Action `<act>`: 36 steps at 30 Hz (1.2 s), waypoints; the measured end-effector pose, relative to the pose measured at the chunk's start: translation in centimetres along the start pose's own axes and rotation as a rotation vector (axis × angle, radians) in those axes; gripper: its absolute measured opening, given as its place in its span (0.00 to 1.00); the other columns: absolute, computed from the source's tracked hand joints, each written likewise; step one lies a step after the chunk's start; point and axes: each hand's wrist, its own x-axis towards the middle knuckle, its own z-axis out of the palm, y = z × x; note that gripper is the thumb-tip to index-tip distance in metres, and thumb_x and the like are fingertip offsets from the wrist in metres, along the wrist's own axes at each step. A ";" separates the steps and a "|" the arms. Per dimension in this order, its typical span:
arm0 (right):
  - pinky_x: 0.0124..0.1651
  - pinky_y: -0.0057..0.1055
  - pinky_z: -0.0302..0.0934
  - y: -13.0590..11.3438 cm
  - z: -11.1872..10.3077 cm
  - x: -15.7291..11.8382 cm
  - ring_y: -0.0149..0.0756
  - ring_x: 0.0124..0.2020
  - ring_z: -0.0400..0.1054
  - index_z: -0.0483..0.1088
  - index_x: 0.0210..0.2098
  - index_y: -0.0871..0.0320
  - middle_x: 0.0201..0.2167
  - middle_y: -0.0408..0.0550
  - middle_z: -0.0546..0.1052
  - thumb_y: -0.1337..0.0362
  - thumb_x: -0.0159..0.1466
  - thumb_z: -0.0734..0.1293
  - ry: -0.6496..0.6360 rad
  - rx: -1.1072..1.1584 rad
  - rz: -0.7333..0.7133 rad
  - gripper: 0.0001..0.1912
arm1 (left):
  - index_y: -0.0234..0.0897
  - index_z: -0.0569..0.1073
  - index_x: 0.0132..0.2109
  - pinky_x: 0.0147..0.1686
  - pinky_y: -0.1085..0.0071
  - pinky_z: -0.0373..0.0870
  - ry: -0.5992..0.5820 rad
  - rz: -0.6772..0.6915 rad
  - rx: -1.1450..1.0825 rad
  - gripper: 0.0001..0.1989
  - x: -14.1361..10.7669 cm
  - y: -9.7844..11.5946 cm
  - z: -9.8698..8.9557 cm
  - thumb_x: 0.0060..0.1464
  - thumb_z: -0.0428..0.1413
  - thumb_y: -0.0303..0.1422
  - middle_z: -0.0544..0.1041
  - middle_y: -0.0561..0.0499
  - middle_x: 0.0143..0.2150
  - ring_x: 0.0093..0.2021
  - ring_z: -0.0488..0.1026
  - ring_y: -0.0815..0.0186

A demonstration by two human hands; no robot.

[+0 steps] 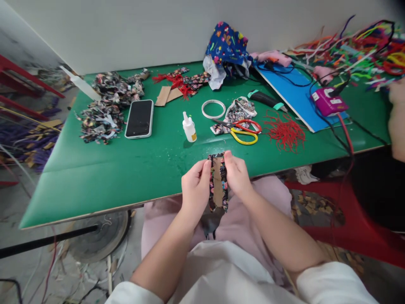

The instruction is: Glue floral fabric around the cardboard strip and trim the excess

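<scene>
Between my hands, over my lap at the table's front edge, is a cardboard strip (218,183) with dark flowered cloth folded over its edges. My left hand (197,184) pinches its left side near the top, thumb uppermost. On the opposite side my right hand (238,174) grips the upper right corner. The bare brown middle of the strip faces up; its underside is hidden. Just beyond the hands a small white glue bottle (189,128) stands upright. To its right lie scissors (243,130) with one red and one yellow handle, partly on a flowered cloth piece (238,110).
On the green table (95,177) lie a phone (139,118), cloth scraps (104,114), a tape ring (213,109), a utility knife (265,100), red strings (286,131) and a blue board (289,95). A purple power adapter (329,102) trails cords at right. Another person's arm (397,118) shows at the right edge.
</scene>
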 end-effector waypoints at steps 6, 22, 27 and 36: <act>0.23 0.25 0.47 -0.1 0.7 -0.7 0.26 0.19 0.53 0.57 0.18 0.57 0.14 0.39 0.61 0.56 0.65 0.52 0.108 -0.179 -0.108 0.21 | 0.36 0.72 0.33 0.24 0.79 0.58 0.079 0.067 0.105 0.13 -0.3 -0.3 0.2 0.58 0.47 0.38 0.70 0.56 0.23 0.23 0.63 0.73; 0.23 0.26 0.46 0.1 0.7 -0.1 0.25 0.18 0.52 0.53 0.16 0.57 0.13 0.38 0.58 0.54 0.64 0.53 0.088 -0.239 -0.105 0.23 | 0.36 0.72 0.34 0.21 0.79 0.58 0.040 -0.036 -0.037 0.16 -0.9 -1.1 0.3 0.59 0.44 0.40 0.66 0.57 0.21 0.21 0.62 0.74; 0.24 0.25 0.47 0.0 0.7 -0.4 0.25 0.20 0.54 0.55 0.17 0.57 0.15 0.39 0.60 0.53 0.65 0.50 0.011 -0.127 -0.070 0.23 | 0.36 0.73 0.35 0.21 0.80 0.59 0.069 -0.049 -0.007 0.13 -0.6 -1.1 0.3 0.57 0.47 0.38 0.71 0.56 0.23 0.22 0.64 0.74; 0.25 0.27 0.48 0.3 1.6 -1.1 0.28 0.19 0.58 0.64 0.21 0.57 0.16 0.42 0.68 0.55 0.64 0.53 0.022 -0.359 -0.114 0.20 | 0.35 0.75 0.38 0.26 0.78 0.61 0.228 0.074 0.242 0.14 -0.3 -1.5 0.2 0.56 0.48 0.39 0.75 0.52 0.27 0.24 0.67 0.73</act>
